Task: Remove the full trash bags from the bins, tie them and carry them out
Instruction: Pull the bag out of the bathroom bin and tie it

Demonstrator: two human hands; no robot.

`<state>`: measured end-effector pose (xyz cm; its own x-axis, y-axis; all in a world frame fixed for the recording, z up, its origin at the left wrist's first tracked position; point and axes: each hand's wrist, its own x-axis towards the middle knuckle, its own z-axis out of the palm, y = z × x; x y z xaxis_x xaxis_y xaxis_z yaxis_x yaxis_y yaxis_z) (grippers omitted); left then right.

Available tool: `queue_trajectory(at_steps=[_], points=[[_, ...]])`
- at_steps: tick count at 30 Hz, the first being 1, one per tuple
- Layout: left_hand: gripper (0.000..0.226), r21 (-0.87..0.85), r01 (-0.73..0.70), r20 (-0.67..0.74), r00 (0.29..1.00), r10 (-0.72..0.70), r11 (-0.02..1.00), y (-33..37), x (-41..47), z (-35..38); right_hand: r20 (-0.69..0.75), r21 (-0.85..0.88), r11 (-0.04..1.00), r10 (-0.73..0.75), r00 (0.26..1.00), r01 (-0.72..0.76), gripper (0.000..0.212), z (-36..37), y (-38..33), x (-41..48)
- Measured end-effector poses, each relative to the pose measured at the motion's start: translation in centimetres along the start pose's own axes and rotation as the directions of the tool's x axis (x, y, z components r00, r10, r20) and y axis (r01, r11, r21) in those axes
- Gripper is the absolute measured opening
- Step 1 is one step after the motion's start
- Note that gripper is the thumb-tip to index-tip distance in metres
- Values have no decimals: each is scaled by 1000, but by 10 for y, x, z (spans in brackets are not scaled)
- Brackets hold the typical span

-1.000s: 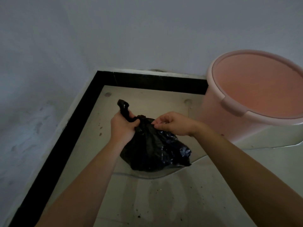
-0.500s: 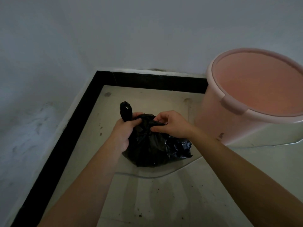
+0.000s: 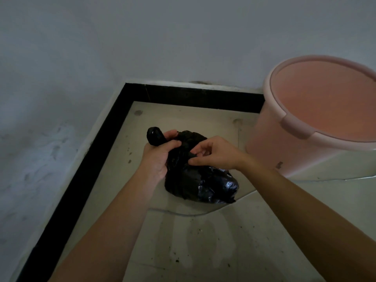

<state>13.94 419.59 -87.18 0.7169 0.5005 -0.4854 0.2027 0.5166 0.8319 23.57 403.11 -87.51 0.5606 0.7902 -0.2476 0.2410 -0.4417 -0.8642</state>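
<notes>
— Knot-tying, floor corner: your left hand (image 3: 160, 157) is closed around the twisted neck of the black trash bag (image 3: 200, 180), whose looped end (image 3: 154, 136) pokes out past your thumb. Where does the bag sit?

— On the pale floor tile (image 3: 203, 241), out of the pink bin (image 3: 317, 123), which stands just beside it to the right, with no liner to be seen inside. Your right hand (image 3: 213, 153) pinches a fold of plastic at the bag's top, thumb against fingertips, the other fingers loose.

— Which step is this?

— Tying, by the look of it; the knot seems not yet closed. Next you likely need to pass the loop through and pull it snug, holding the neck firm so it doesn't untwist. Then lift and carry.
</notes>
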Motion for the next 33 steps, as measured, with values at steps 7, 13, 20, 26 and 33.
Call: queue_trajectory(at_steps=[7,13,20,26,33], points=[[26,120,-96,31,995,93,988,-3,1,-3,-276,62,997,-24,961,43,18,-13,7,8],[38,134,-196,172,970,172,971,1,-2,1,-169,-135,979,-177,970,155,23,-16,3,9],[36,283,-283,191,953,235,916,16,4,-12,-159,-679,711,-384,910,182,28,-32,0,5],[26,335,-139,39,990,134,932,-6,7,-41,-179,-622,783,-124,976,-14,28,-26,35,4],[80,184,263,-180,956,-231,947,-32,-1,-40,-6,486,738,538,843,-468,92,11,62,-15]])
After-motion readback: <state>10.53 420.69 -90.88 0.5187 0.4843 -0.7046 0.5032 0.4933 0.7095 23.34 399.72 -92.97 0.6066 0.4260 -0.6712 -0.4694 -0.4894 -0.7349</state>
